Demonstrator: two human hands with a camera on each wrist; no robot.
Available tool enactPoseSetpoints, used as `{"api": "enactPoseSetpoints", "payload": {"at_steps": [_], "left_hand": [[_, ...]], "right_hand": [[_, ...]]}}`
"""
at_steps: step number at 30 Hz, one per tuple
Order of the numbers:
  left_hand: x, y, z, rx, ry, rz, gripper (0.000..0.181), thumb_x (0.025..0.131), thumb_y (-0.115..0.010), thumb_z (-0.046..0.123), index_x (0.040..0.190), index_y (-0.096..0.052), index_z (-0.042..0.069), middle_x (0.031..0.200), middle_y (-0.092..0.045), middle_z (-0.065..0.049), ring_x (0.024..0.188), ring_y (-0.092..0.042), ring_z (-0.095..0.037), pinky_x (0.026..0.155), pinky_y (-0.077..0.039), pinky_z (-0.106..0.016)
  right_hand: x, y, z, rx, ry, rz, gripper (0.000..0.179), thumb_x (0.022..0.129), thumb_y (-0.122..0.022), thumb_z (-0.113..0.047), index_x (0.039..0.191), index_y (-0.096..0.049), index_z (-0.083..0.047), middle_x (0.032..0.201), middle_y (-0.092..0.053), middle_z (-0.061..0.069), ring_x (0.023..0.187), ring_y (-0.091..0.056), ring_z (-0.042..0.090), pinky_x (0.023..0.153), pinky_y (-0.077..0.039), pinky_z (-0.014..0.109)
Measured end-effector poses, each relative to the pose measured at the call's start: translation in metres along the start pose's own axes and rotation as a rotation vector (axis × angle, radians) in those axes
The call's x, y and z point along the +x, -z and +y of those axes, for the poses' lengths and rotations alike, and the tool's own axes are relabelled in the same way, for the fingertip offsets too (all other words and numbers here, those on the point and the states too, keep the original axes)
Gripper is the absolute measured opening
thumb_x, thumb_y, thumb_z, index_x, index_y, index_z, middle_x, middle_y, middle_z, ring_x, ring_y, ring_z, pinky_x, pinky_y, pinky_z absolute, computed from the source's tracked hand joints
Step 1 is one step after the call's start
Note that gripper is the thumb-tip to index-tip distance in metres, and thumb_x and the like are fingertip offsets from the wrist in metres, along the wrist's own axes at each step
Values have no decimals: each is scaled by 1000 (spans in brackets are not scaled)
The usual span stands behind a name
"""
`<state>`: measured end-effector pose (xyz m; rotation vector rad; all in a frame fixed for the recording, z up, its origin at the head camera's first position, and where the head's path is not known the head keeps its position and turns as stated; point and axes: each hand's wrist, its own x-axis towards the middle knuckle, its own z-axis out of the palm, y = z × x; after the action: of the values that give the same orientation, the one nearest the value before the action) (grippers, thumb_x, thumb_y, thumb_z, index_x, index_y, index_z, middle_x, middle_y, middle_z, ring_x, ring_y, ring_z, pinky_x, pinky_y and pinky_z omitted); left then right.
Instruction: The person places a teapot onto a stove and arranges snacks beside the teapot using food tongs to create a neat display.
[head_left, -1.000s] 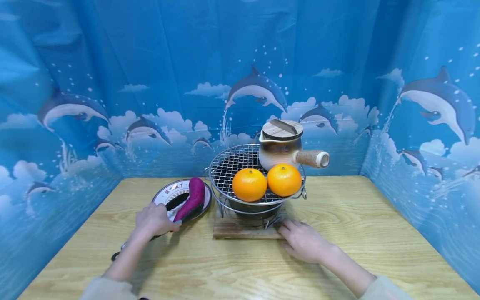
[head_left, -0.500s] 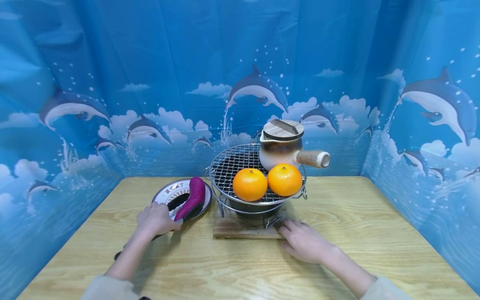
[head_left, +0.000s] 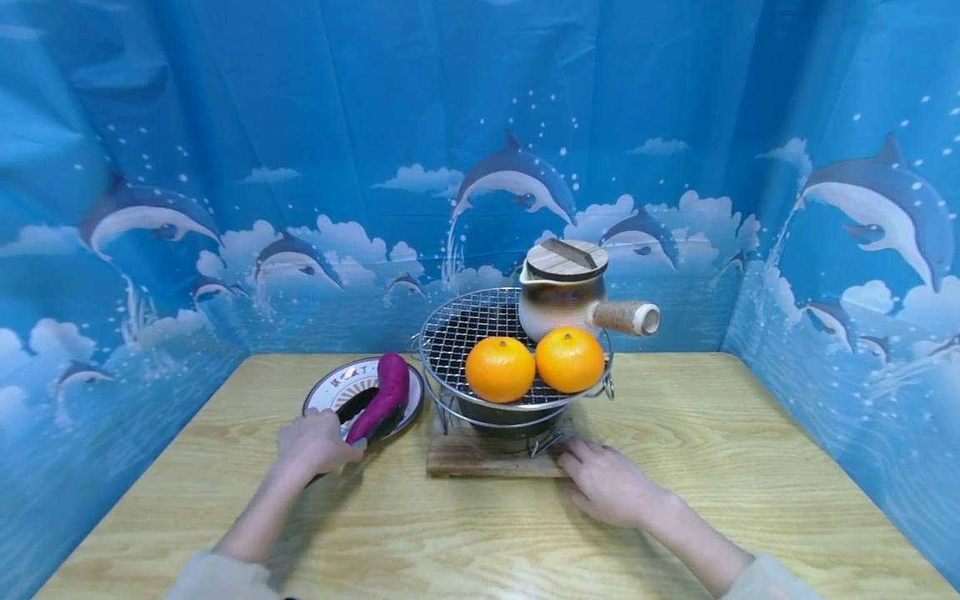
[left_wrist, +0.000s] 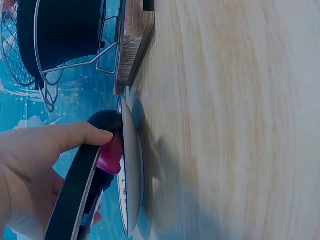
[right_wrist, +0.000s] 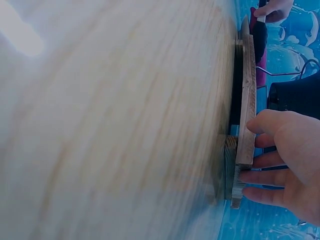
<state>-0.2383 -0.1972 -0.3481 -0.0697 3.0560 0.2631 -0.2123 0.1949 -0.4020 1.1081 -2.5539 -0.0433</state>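
My left hand (head_left: pixel 317 442) grips black-handled tongs (left_wrist: pixel 75 190), with the thumb along one arm near the front. The black tips of the tongs lie on either side of a curved purple sweet potato (head_left: pixel 388 392), which overlaps a white plate (head_left: pixel 322 390) with a dark rim and printed letters. My right hand (head_left: pixel 611 485) touches the front right corner of a wooden board (head_left: pixel 480 464); its fingers lie fairly straight against the board's edge in the right wrist view. On that board stands a round black grill stove (head_left: pixel 517 421).
A wire grate (head_left: pixel 472 317) tops the stove. Two oranges (head_left: pixel 500 369) sit at its front, and a lidded clay pot (head_left: pixel 558 304) behind them points its wrapped side handle right. Around the wooden table (head_left: pixel 480 550) hangs a blue dolphin-print curtain (head_left: pixel 360 100).
My left hand has shifted slightly right with the tongs, whose rear end is now hidden by the forearm. The sweet potato has shifted very slightly; the right hand has stayed put.
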Motion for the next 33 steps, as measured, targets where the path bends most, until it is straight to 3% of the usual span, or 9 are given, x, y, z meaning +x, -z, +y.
{"api": "enactPoseSetpoints", "payload": {"at_steps": [18,33], "left_hand": [[4,-5,-7,7,-10,30,42,66,-75,43,69,-53,6,83,-49,-16,71,-49,-26,58,-44,-40],[1,-1,-9,-7,-37,22,43,66,-76,41,75,-57,3,81,-50,-11,69,-50,-23,58,-45,-39]], "right_hand": [[0,0,0,3,8,2,30,78,-69,-22,99,-61,-3,104,-56,13,90,-58,26,73,-51,39],[0,2,-1,6,4,-11,30,79,-69,-22,99,-61,-2,105,-57,14,90,-58,26,74,-51,40]]}}
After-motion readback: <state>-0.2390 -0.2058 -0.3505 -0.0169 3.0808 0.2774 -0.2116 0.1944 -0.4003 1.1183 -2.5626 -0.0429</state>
